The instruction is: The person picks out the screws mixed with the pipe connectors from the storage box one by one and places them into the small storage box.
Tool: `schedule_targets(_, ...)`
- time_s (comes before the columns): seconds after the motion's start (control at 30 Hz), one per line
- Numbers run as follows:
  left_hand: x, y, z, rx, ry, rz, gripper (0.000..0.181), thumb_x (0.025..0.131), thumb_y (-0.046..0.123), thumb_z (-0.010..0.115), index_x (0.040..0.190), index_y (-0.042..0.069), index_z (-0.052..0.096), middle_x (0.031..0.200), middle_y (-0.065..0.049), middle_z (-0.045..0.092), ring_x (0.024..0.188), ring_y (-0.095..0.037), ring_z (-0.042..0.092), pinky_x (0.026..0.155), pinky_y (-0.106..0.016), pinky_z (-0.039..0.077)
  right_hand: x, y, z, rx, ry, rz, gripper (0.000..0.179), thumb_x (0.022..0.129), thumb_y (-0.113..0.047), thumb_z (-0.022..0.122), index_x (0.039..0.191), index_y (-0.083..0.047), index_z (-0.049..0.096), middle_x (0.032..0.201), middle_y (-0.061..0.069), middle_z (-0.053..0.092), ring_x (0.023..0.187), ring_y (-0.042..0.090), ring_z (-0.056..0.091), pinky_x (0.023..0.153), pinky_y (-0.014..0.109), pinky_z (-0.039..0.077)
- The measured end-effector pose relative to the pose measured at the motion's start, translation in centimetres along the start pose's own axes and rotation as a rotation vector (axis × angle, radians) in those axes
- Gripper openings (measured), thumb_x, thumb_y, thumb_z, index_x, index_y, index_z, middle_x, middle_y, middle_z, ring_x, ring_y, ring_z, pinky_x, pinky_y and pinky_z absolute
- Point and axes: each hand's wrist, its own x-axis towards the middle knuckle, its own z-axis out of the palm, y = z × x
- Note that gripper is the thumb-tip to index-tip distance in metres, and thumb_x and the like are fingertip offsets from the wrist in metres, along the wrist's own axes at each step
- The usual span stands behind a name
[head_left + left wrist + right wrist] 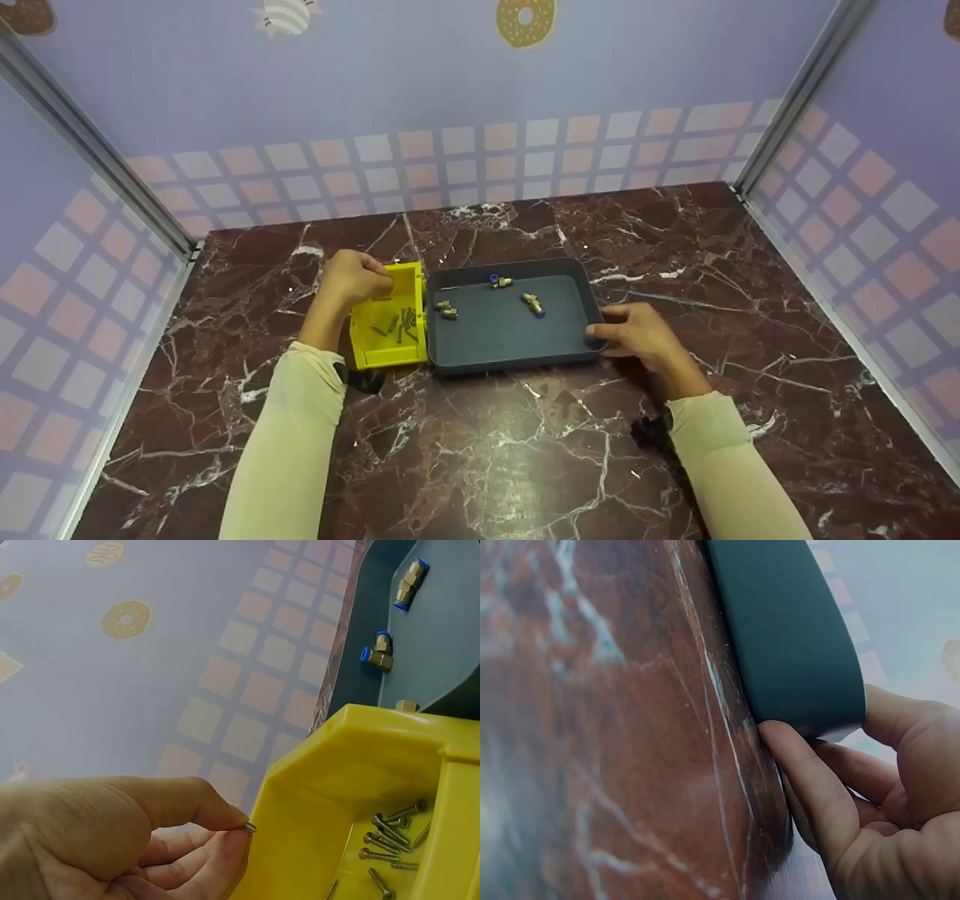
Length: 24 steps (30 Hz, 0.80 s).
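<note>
My left hand (351, 281) is over the back left of a yellow bin (390, 357), with thumb and forefinger pinching a screw (250, 827); only its metal end shows in the left wrist view. Several loose screws (388, 832) lie on the bin's floor. At the right end of a dark grey tray (510, 337), my right hand (637, 337) grips the wall, its thumb over the rim and its fingers low on the outside. Inside the tray are several brass fittings: a straight one with blue ends (533, 304), an angled one (500, 282) and more by the left wall (448, 310).
The bin stands right against the tray's left side on a dark red marbled table (495, 442). A patterned back wall (480, 97) and two side panels, the left one (67, 300) and the right one (885, 195), enclose the table.
</note>
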Motion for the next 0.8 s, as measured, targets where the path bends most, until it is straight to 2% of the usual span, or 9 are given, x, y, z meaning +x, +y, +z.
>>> schedule_targets(0.1,0.0,-0.2,0.1,-0.012,-0.003,-0.015,0.022,0.077,0.01,0.072,0.097,0.0,0.076,0.11,-0.017,0.072,0.081,-0.023,0.061,0.063,-0.026,0.049,0.0,0.0,-0.1,-0.006,0.002,0.008,0.065,0.089,-0.011,0.077,0.144,0.01,0.049,0.121,0.024,0.067,0.081,0.022,0.076,0.075,0.042,0.062)
schedule_targets(0.47,0.2,-0.3,0.3,-0.005,0.011,0.014,0.019,0.075,0.008,0.073,0.092,0.0,0.078,0.099,-0.017,0.075,0.071,-0.019,0.061,0.058,-0.025,0.048,0.0,0.1,0.0,0.016,0.007,-0.002,0.06,0.089,-0.009,0.077,0.141,0.01,0.053,0.107,0.014,0.071,0.08,0.022,0.075,0.073,0.041,0.063)
schedule_targets(0.6,0.1,-0.2,0.3,0.023,0.023,0.024,0.02,0.075,0.01,0.072,0.091,0.001,0.078,0.099,-0.016,0.076,0.075,-0.021,0.062,0.063,-0.026,0.048,0.0,0.1,-0.1,0.009,0.005,-0.004,0.061,0.088,-0.01,0.077,0.141,0.01,0.053,0.107,0.014,0.072,0.079,0.022,0.075,0.073,0.041,0.063)
schedule_targets(0.8,0.3,0.6,0.5,0.05,0.049,0.051,0.022,0.079,0.014,0.071,0.098,0.004,0.078,0.105,-0.015,0.076,0.085,-0.026,0.063,0.07,-0.031,0.049,0.1,0.1,-0.1,0.003,-0.006,-0.001,0.062,0.09,-0.01,0.077,0.142,0.01,0.051,0.109,0.014,0.072,0.081,0.021,0.076,0.076,0.04,0.062)
